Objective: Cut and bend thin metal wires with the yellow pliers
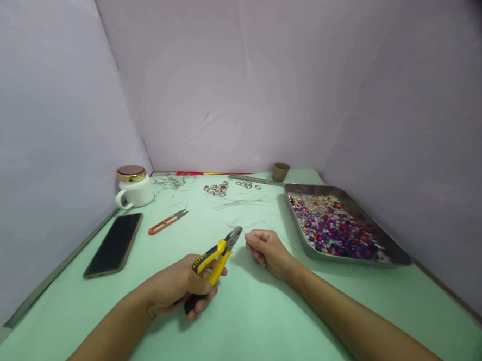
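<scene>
Pliers (221, 267) with yellow-and-black handles sit in your left hand (185, 280), tilted above the bench (238, 344), with the nose pointing up and away to the right. Your fingers are wrapped around the handles, and the jaws look nearly closed. Your right hand (272, 253) is closed narrow, thumb against forefinger, pinching a thin wire (244, 231) just beside the nose; you cannot tell from here whether the jaws bite on it. Beyond your hands lie some loose wires (238, 203) and, farther back, two clusters of beaded pieces (216, 189). To your right, a metal tray (376, 226) holds loose beads (336, 230), mostly purple, red and clear, with a small brown cup (280, 172) near its far corner. On your left are orange snips (166, 224), a dark phone (115, 245) and a lidded white mug (139, 192).
</scene>
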A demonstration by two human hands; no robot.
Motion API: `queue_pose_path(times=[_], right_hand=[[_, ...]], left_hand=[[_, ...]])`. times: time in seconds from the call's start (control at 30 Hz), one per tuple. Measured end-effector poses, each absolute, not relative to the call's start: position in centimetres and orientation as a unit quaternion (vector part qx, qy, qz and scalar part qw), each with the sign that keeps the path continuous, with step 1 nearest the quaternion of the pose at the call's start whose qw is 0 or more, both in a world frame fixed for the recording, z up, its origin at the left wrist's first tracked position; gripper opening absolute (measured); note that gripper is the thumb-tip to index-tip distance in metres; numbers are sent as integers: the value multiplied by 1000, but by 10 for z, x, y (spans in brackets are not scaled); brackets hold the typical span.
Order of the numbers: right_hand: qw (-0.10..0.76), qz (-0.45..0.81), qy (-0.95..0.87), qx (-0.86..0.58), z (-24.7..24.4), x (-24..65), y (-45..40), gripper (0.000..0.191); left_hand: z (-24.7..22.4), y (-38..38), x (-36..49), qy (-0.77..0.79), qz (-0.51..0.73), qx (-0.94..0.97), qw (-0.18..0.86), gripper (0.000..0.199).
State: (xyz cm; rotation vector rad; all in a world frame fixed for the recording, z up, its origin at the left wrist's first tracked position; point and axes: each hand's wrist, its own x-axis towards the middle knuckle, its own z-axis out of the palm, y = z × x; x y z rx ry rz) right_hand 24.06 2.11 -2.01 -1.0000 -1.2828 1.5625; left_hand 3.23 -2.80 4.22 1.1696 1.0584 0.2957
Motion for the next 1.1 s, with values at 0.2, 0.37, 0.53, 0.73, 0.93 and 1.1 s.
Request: queue_pose_path(times=[0.2,0.37,0.53,0.73,0.93,1.1], right_hand=[[424,620,-502,-428,-19,238,22,31],[426,609,-502,-442,-19,236,21,32],[430,619,-505,-420,-19,237,21,32],[438,631,-513,-384,-21,240,22,33],[428,636,-492,-413,-18,239,21,33],[412,631,-492,-437,-16,237,21,34]], left_hand=[[42,-29,39,638,36,727,253,38],[38,-35,49,680,-56,725,88,52],[42,-33,41,607,84,705,357,30],[48,-34,32,416,139,464,770,38],[41,-29,34,517,138,613,582,19],[35,-28,40,643,46,731,225,38]])
